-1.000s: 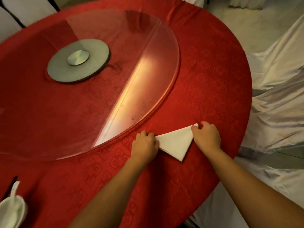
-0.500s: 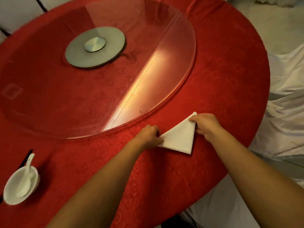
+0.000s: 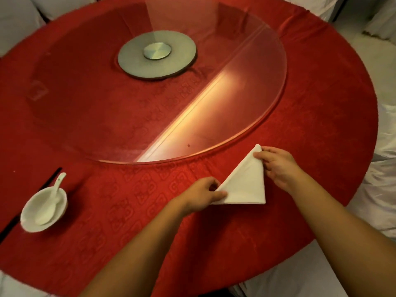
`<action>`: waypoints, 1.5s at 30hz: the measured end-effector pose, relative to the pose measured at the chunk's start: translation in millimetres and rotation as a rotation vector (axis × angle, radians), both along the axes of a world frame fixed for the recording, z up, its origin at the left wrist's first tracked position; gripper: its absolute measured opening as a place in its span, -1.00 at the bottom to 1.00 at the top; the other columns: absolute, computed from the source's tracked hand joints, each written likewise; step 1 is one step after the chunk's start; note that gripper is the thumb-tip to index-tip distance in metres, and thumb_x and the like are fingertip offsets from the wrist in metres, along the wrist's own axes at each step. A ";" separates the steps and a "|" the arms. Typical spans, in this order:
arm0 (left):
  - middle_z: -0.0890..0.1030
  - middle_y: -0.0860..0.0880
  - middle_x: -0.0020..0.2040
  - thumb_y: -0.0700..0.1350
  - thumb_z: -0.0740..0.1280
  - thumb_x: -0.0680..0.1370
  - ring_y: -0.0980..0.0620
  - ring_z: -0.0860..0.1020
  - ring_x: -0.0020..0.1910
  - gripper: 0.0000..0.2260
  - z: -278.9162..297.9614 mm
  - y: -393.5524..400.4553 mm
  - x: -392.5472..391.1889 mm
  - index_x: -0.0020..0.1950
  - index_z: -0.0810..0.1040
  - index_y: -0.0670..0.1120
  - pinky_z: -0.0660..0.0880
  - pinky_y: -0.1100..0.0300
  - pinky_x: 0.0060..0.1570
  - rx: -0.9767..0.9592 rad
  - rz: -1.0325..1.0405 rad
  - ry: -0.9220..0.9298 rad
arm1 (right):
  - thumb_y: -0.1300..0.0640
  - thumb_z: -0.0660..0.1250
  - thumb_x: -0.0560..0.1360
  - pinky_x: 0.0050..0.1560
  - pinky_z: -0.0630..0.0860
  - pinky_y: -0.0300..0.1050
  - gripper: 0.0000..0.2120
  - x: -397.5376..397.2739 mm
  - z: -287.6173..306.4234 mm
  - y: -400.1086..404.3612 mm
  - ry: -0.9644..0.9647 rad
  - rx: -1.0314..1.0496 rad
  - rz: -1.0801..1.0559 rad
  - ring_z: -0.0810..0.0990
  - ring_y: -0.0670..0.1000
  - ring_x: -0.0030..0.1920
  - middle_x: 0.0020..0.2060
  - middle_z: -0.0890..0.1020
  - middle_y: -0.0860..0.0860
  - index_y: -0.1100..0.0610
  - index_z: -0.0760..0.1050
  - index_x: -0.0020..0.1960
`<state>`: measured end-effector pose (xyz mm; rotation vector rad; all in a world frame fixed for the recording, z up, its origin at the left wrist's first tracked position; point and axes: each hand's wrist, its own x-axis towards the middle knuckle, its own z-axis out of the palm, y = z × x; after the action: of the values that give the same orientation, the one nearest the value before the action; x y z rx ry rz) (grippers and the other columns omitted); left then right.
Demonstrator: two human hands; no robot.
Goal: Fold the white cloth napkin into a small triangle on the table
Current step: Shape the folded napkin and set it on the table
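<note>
Both hands pinched the white cloth napkin [image 3: 244,185], left hand [image 3: 203,195] and right hand [image 3: 278,166], having turned the finished triangle squarer to me.

My matt white cloth napkin [image 3: 244,185] lay on patterned red fabric tablecloth [image 3: 321,116], beside a glossy glass turntable [image 3: 246,86].

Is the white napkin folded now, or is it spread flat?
Folded. The napkin lies as a small triangle on the red tablecloth, with layered edges along its near side.

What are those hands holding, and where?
The white napkin: left hand pinches its near-left corner, right hand grips its far tip and right edge.
</note>
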<state>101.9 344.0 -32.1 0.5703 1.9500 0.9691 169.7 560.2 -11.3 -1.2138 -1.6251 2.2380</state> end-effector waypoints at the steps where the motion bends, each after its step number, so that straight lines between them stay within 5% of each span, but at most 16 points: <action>1: 0.55 0.01 -0.17 -0.09 0.41 0.49 0.10 0.47 -0.21 -0.91 1.8 -13.0 1.9 -0.07 0.54 -0.06 0.40 0.21 -0.19 0.042 0.061 -0.052 | 0.32 0.36 0.44 -0.30 0.57 -0.24 -0.86 -5.7 1.6 -8.1 0.001 0.009 0.033 0.64 -0.04 -0.26 -0.19 0.66 0.08 0.15 0.56 -0.04; 8: 0.59 -0.05 -0.21 -0.20 0.36 0.52 0.07 0.51 -0.30 -0.91 16.8 -138.3 10.0 0.00 0.62 -0.16 0.46 0.24 -0.27 0.166 0.488 -0.208 | 0.31 0.37 0.44 -0.24 0.58 -0.20 -0.88 -62.6 -8.2 -116.3 0.007 -0.020 0.302 0.66 0.00 -0.22 -0.16 0.67 0.09 0.16 0.58 -0.04; 14: 0.59 -0.12 -0.11 -0.28 0.31 0.54 -0.03 0.48 -0.18 -0.86 15.2 -250.5 22.5 0.06 0.61 -0.20 0.45 0.20 -0.22 0.168 0.790 -0.206 | 0.31 0.37 0.44 -0.33 0.58 -0.20 -0.88 -116.1 -12.9 -242.2 0.010 -0.004 0.584 0.66 -0.01 -0.28 -0.20 0.67 0.09 0.19 0.59 -0.04; 18: 0.60 -0.11 -0.20 -0.27 0.33 0.53 -0.01 0.48 -0.26 -0.89 10.5 -306.8 23.0 -0.09 0.64 -0.14 0.44 0.20 -0.24 0.183 0.993 -0.178 | 0.32 0.38 0.43 -0.30 0.60 -0.15 -0.91 -139.1 -18.1 -311.5 -0.015 0.035 0.673 0.67 0.02 -0.27 -0.21 0.68 0.10 0.18 0.59 -0.09; 22: 0.63 -0.04 -0.26 -0.23 0.37 0.51 0.11 0.54 -0.34 -0.91 0.8 -346.1 19.1 -0.15 0.65 -0.11 0.51 0.30 -0.34 0.224 1.198 -0.164 | 0.33 0.37 0.43 -0.06 0.59 0.05 -0.87 -153.6 -25.4 -357.5 -0.056 0.110 0.703 0.64 0.11 -0.15 -0.14 0.66 0.16 0.25 0.58 -0.02; 27: 0.64 -0.03 -0.22 -0.20 0.34 0.53 0.08 0.57 -0.28 -0.89 -15.6 -375.7 9.4 -0.16 0.64 -0.08 0.54 0.28 -0.33 0.230 1.386 -0.177 | 0.34 0.36 0.45 -0.14 0.60 0.01 -0.91 -162.1 -34.1 -391.9 -0.118 0.202 0.687 0.63 0.10 -0.18 -0.18 0.64 0.14 0.17 0.55 -0.16; 31: 0.65 -0.08 -0.13 -0.13 0.33 0.54 0.06 0.60 -0.27 -0.90 -30.3 -386.8 1.7 -0.11 0.64 -0.07 0.57 0.23 -0.28 0.157 1.393 -0.154 | 0.31 0.39 0.41 -0.17 0.56 0.03 -0.96 -167.4 -42.6 -400.5 -0.197 0.364 0.656 0.59 0.10 -0.25 -0.27 0.62 0.11 0.21 0.58 -0.18; 37: 0.67 0.03 -0.15 -0.05 0.33 0.51 -0.02 0.62 -0.18 -0.90 -34.9 -398.3 -6.5 -0.08 0.64 0.01 0.57 0.01 -0.09 -0.055 1.186 0.162 | 0.25 0.42 0.42 -0.18 0.52 -0.01 -0.96 -170.6 -45.8 -410.2 -0.178 0.452 0.611 0.56 0.04 -0.28 -0.30 0.62 0.04 0.15 0.61 -0.14; 45: 0.44 0.02 -0.01 0.03 0.35 0.50 0.05 0.49 -0.14 -0.87 -42.3 -404.1 -9.9 -0.02 0.59 0.02 0.41 0.17 -0.13 -0.223 1.067 0.419 | 0.09 0.43 0.41 -0.05 0.55 -0.01 -0.88 -169.6 -57.5 -416.9 -0.213 0.708 0.548 0.61 0.04 -0.15 -0.15 0.65 0.01 0.09 0.61 -0.07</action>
<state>92.0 -60.2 -74.4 -0.5276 2.7497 1.2729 0.1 143.3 -68.8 -0.8912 -2.7643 1.4824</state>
